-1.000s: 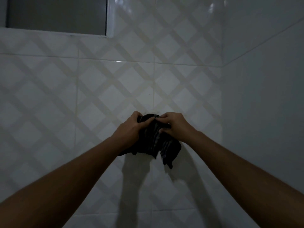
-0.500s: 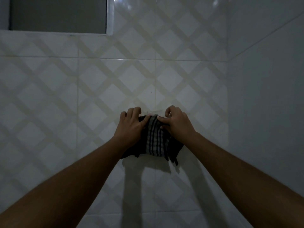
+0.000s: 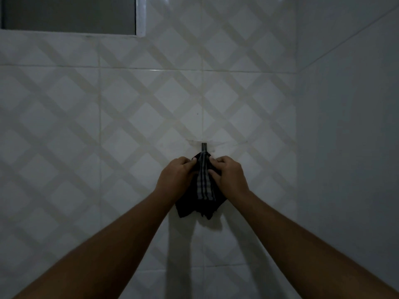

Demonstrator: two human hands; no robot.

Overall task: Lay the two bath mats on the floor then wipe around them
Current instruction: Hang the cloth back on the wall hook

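Left hand [image 3: 175, 180], right hand [image 3: 231, 180] bare; 2 forearms [image 3: 121, 251] bare up to frame edge.

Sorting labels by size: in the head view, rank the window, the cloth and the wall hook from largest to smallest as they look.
1. window, even though the frame crops it
2. cloth
3. hook

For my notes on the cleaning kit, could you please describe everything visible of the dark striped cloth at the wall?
The near-black fabric cloth has a band of pale lengthwise stripes down its middle. It hangs bunched, narrow at the top, spreading to uneven corners below. Its top meets a small dark hook on the white diamond-patterned tiled wall; whether it is hooked is unclear. The left hand and right hand pinch its upper edges.
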